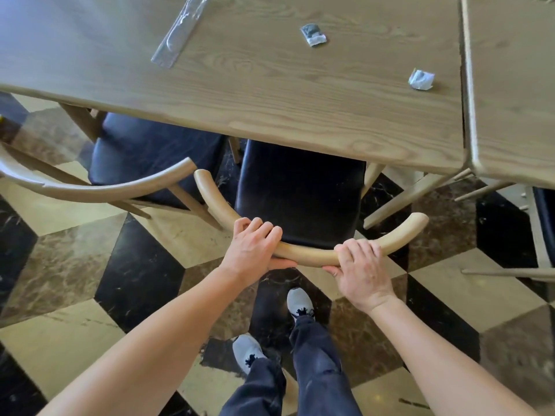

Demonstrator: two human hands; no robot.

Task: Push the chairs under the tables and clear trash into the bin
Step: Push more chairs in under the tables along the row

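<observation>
A wooden chair with a curved light-wood backrest and a black seat stands in front of me, its seat partly under the wooden table. My left hand grips the backrest left of its middle. My right hand grips it right of the middle. On the tabletop lie a long clear plastic wrapper, a small crumpled grey packet and another crumpled packet near the table's right edge.
A second chair with a black seat stands to the left, also partly under the table. A second table adjoins on the right, with part of another chair below it. The floor has black, brown and cream tiles. My feet stand just behind the chair.
</observation>
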